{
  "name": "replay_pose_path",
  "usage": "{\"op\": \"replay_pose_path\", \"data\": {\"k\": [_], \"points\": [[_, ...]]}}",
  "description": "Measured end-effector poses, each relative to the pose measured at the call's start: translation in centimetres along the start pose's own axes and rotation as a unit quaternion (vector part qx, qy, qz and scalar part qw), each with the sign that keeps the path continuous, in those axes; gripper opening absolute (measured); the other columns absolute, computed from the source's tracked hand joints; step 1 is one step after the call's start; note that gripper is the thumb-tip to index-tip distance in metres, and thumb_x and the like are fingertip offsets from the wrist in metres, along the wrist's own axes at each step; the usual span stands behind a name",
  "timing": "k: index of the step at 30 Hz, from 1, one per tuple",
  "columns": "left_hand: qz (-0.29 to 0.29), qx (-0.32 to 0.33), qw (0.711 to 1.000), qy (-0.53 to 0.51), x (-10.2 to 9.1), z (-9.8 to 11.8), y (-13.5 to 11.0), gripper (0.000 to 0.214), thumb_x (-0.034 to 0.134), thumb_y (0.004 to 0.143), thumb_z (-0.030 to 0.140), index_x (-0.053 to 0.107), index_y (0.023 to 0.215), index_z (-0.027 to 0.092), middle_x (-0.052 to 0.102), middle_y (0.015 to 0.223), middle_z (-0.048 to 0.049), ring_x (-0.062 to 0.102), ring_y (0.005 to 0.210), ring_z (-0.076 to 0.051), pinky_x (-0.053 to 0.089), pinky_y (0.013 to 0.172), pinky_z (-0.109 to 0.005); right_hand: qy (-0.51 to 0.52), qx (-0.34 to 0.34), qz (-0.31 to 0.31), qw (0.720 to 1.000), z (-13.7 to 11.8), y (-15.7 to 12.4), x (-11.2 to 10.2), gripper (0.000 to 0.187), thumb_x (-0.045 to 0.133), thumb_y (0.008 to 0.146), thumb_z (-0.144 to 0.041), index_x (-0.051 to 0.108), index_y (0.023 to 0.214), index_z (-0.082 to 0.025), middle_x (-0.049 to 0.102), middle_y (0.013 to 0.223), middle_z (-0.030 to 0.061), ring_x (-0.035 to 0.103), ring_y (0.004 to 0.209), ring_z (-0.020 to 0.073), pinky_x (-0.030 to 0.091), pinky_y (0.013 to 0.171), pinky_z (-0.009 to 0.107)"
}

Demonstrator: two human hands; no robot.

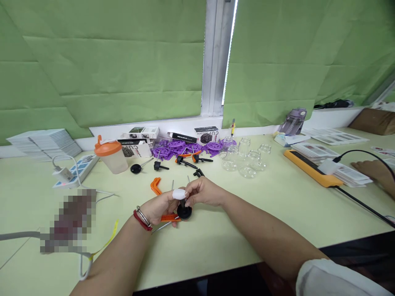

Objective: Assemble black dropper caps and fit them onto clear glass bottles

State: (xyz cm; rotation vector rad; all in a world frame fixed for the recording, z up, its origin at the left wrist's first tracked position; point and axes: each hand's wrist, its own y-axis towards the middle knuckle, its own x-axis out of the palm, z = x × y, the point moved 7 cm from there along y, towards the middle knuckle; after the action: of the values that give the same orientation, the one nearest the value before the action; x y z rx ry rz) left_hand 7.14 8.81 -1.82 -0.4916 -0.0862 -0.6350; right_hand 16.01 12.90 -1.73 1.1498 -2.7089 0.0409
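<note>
My left hand [162, 205], with bracelets at the wrist and a white covering on the thumb [179, 194], is closed around a black part with a round disc base [184, 212]. An orange arm [169, 218] and a thin metal rod [161, 227] stick out beside that disc, under the same hand. At the top of the black part, my right hand [200, 191] pinches with thumb and fingertips; what lies between them is too small to make out. Just beyond my hands lie an orange bent piece [156, 186] and a black piece [199, 173].
Behind are black parts with rods [157, 165], purple wheel-shaped pieces [177, 146], boxes [206, 135] and clear glasses [247, 170]. An orange-lidded cup [112, 160] and power strip [77, 170] stand left. Rightward are an orange power strip [304, 166], paper stacks [352, 172] and another person's arm [375, 174].
</note>
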Motion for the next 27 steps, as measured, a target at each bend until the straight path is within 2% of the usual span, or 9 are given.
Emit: {"op": "replay_pose_path", "data": {"k": [5,12,16,22,27], "points": [[0.014,-0.003,1.000,-0.003,-0.14,-0.05,-0.04,0.042,0.066,0.064,0.051,0.055,0.090,0.019,0.041,0.051,0.0048,0.060,0.059,-0.022,0.047,0.040,-0.026,-0.001,0.015,0.004,1.000,0.03,-0.10,0.04,0.029,0.088,0.047,-0.019,0.069,0.068,-0.011,0.068,0.070,-0.0009,0.063,0.063,0.0097,0.052,0.064,0.023],[0.010,-0.004,1.000,0.000,0.04,0.07,-0.10,0.050,0.067,0.064,0.052,0.055,0.100,0.019,0.057,0.066,-0.0004,0.060,0.060,-0.020,0.048,0.042,-0.027,0.001,0.011,-0.001,1.000,0.03,-0.07,0.11,0.032,0.088,0.045,-0.019,0.067,0.068,-0.011,0.068,0.071,-0.0005,0.064,0.066,0.0109,0.052,0.066,0.024],[0.002,-0.005,1.000,-0.002,0.01,-0.01,-0.05,0.052,0.067,0.064,0.052,0.055,0.103,0.020,0.056,0.065,0.0001,0.060,0.062,-0.020,0.048,0.042,-0.026,-0.001,0.015,0.009,1.000,-0.03,-0.10,0.07,0.035,0.089,0.042,-0.020,0.066,0.067,-0.011,0.067,0.069,-0.0013,0.063,0.064,0.0102,0.052,0.067,0.024],[-0.001,-0.001,1.000,-0.006,-0.08,-0.02,-0.03,0.051,0.066,0.065,0.052,0.057,0.103,0.019,0.050,0.058,0.0018,0.059,0.062,-0.021,0.048,0.041,-0.025,-0.004,0.021,0.000,1.000,-0.05,-0.15,0.17,0.034,0.088,0.045,-0.020,0.066,0.069,-0.011,0.067,0.067,-0.0017,0.062,0.061,0.0093,0.051,0.064,0.023],[-0.007,0.003,1.000,-0.011,0.01,0.03,-0.04,0.052,0.066,0.064,0.051,0.055,0.105,0.020,0.052,0.064,0.0009,0.060,0.064,-0.021,0.048,0.041,-0.026,-0.006,0.020,-0.016,1.000,-0.14,-0.28,0.14,0.033,0.088,0.049,-0.023,0.068,0.072,-0.011,0.068,0.070,-0.0009,0.063,0.064,0.0105,0.052,0.066,0.025]]}}
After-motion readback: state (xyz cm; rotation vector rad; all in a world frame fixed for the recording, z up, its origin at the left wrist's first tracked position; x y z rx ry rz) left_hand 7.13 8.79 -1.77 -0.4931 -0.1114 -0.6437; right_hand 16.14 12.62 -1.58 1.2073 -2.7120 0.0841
